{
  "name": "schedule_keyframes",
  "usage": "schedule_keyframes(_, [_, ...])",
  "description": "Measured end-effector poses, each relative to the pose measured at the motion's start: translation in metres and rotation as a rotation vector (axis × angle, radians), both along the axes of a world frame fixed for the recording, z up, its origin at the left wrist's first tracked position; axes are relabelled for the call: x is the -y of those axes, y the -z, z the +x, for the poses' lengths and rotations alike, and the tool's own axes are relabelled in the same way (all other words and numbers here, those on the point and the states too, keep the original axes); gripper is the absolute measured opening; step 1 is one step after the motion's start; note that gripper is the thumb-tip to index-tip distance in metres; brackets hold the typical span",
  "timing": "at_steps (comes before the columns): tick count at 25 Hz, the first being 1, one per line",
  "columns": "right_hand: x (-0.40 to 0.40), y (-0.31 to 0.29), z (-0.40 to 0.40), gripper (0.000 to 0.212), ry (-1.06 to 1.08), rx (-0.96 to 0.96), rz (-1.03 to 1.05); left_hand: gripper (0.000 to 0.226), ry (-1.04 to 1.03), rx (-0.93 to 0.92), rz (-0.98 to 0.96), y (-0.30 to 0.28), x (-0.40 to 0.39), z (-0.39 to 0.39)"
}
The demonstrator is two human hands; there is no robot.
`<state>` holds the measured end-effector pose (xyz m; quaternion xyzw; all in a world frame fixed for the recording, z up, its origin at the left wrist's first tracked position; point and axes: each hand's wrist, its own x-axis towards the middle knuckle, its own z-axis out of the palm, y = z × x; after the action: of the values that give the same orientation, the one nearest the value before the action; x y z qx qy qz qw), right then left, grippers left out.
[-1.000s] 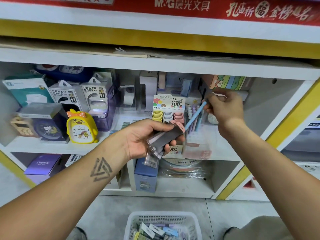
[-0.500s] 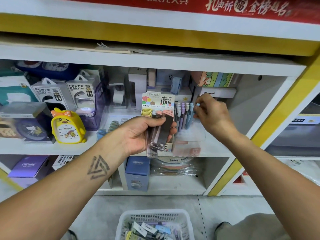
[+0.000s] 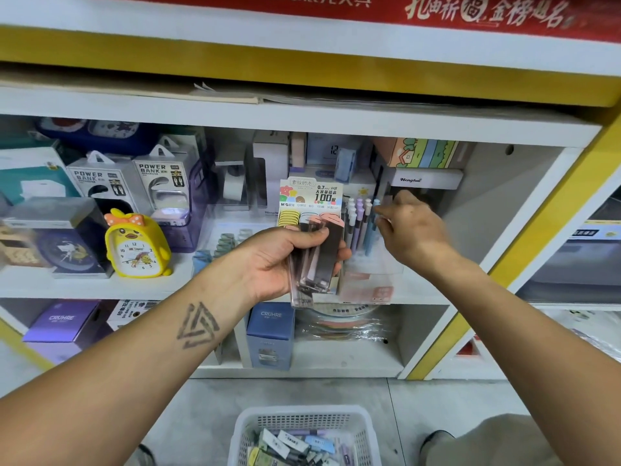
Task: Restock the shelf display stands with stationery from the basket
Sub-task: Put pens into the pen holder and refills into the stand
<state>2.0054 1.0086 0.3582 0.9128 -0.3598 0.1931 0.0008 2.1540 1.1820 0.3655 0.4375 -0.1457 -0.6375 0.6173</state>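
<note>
Blue pen (image 3: 370,227), previously slanted in right hand (image 3: 411,232), now stands upright in the stand, tip down, fingertips pinching its top. Left hand (image 3: 280,260) grips upright pen packs (image 3: 316,260).

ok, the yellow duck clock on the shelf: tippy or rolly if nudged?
The yellow duck clock probably won't roll: it stands upright on small feet. Rounded, taller than wide, so a high push might tip it. Looks like plastic, likely light.

Yellow duck clock (image 3: 136,245) beside power bank boxes (image 3: 134,183); red banner (image 3: 437,8) overhead.
</note>
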Motion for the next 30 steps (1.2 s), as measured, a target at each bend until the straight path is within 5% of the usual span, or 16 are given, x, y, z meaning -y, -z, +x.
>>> schedule_keyframes(2, [-0.011,-0.006,0.007,0.028,-0.043,0.178,0.155,0.038,0.001,0.004,0.001,0.000,0.000,0.002])
schedule_keyframes(6, [-0.041,-0.017,0.022,0.020,-0.219,0.527,0.943,0.032,-0.008,0.061,0.002,0.001,-0.002,0.002])
schedule_keyframes(10, [-0.047,-0.020,0.030,0.012,-0.226,0.687,1.060,0.028,-0.070,0.109,0.040,-0.001,-0.006,0.008])
schedule_keyframes(16, [-0.031,-0.026,0.026,0.016,-0.148,0.615,0.811,0.018,-0.282,0.162,0.129,-0.006,-0.015,0.036])
schedule_keyframes(18, [-0.030,-0.025,0.026,0.006,-0.131,0.459,0.689,0.018,-0.276,0.154,0.132,-0.006,-0.018,0.038])
schedule_keyframes(23, [-0.024,-0.021,0.033,0.021,-0.109,0.200,0.574,0.010,-0.241,0.131,0.129,-0.003,-0.017,0.034])
schedule_keyframes(27, [-0.027,-0.018,0.031,0.008,-0.175,0.174,0.281,0.013,-0.220,0.107,0.146,-0.003,-0.017,0.030])
schedule_keyframes(30, [-0.032,-0.013,0.028,0.016,-0.293,0.161,0.092,0.017,-0.219,0.078,0.157,-0.006,-0.018,0.027])
